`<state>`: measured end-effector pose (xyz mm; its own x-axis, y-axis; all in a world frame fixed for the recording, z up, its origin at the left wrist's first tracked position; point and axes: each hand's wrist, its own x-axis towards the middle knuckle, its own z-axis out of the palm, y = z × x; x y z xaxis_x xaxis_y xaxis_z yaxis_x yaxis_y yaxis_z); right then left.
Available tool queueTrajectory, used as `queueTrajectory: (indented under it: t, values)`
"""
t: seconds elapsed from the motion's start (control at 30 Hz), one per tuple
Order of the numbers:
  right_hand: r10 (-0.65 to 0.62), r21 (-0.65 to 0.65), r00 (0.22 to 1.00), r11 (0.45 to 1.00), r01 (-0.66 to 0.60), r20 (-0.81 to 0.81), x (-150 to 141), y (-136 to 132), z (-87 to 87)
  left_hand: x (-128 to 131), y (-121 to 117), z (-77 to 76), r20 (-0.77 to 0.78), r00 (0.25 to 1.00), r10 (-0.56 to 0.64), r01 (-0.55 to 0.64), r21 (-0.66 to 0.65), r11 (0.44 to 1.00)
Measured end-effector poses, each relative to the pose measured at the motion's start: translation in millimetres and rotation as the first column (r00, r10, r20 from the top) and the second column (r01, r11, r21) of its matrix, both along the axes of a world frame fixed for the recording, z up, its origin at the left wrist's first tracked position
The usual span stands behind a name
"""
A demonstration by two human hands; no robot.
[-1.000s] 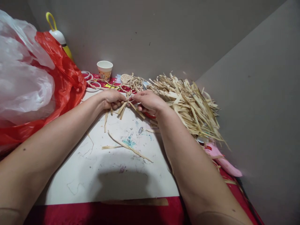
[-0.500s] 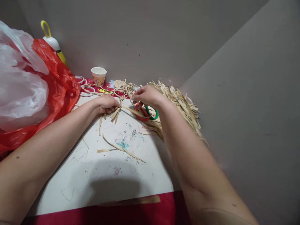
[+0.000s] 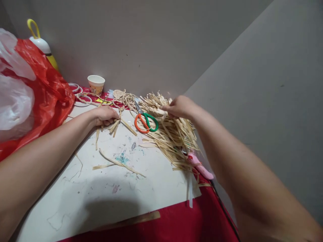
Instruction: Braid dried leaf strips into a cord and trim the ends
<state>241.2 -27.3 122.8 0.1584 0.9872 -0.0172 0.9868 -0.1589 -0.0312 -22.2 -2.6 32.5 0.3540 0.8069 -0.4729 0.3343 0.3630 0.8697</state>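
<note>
At the back of the white sheet, my left hand (image 3: 107, 115) pinches the knotted end of a braided straw cord (image 3: 121, 109), with loose flat ends (image 3: 116, 129) fanning out below the fingers. My right hand (image 3: 180, 107) reaches into a pile of dried straw strips (image 3: 174, 134). Its thumb and fingers are closed together on strips at the top of the pile; the exact grip is partly hidden. Between the hands lie scissors (image 3: 146, 121) with one orange and one green handle, blades pointing to the back.
Loose strips (image 3: 123, 163) lie mid-sheet. Behind stand a paper cup (image 3: 96, 85), coiled straw cord (image 3: 124, 97) and white rings (image 3: 83, 101). A red and white plastic bag (image 3: 47, 87) and yellow-white bottle (image 3: 41, 45) are left. A pink corded tool (image 3: 200, 166) lies right. Walls border the table.
My right hand has moved right, from above the scissors to the straw pile, uncovering the scissors. My left hand keeps its pinch on the cord. The view has shifted right, showing the pink tool.
</note>
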Motion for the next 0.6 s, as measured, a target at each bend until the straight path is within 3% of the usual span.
queueTrajectory:
  t: [0.13, 0.2, 0.27, 0.33, 0.4, 0.5, 0.6]
  values:
    - [-0.058, 0.124, 0.998, 0.991, 0.053, 0.04, 20, 2, -43.1, 0, 0, 0.4, 0.007, 1.0, 0.002, -0.002, 0.0, 1.0]
    - [-0.057, 0.18, 0.997, 0.981, 0.067, -0.061, 28, -3, -52.4, 0, 0, 0.6, 0.012, 1.0, -0.004, 0.004, -0.003, 1.0]
    - [-0.036, 0.213, 0.959, 0.972, 0.099, -0.283, 32, -12, -53.7, 0, 0, 1.1, 0.012, 1.0, -0.009, 0.009, -0.005, 1.0]
    - [0.026, 0.216, 0.819, 0.969, 0.12, -0.573, 32, -25, -49.5, 0, -1, 1.9, 0.009, 1.0, -0.007, 0.007, -0.002, 1.0]
    - [0.107, 0.211, 0.605, 0.972, 0.104, -0.789, 27, -38, -42.5, 0, -2, 2.6, 0.008, 1.0, -0.003, 0.003, 0.004, 1.0]
    - [0.155, 0.186, 0.334, 0.98, 0.064, -0.93, 14, -54, -32.0, 0, -2, 2.3, 0.006, 1.0, -0.009, 0.009, 0.001, 1.0]
    - [0.147, 0.152, 0.179, 0.988, 0.012, -0.973, 0, -61, -26.1, -1, 0, 0.1, 0.001, 1.0, -0.01, 0.01, 0.008, 1.0]
